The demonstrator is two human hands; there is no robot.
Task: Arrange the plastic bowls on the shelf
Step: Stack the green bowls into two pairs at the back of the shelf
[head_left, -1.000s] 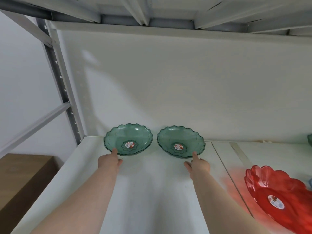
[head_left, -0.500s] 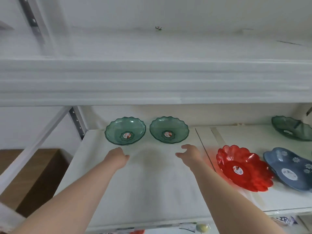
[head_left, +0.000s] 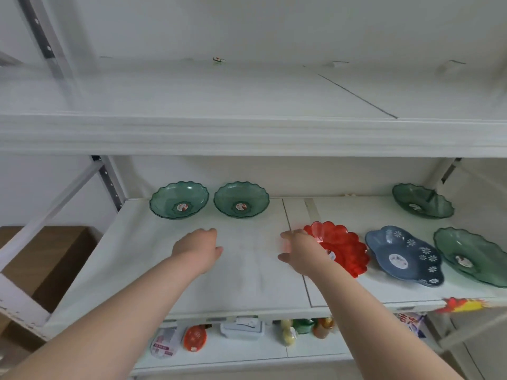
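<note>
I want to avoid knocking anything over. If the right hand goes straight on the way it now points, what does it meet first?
Probably nothing soon: the right hand points at bare shelf right of the nearer green bowl. The red bowl lies beside the hand, apparently not ahead. Depth is unclear.

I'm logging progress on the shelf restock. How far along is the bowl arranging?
Done: two green bowls sit side by side at the back left of the shelf. In hand: nothing; the left hand is empty and the right hand reaches toward the red bowl. Left: the red, the blue bowl and two more green bowls lie scattered on the right.
</note>
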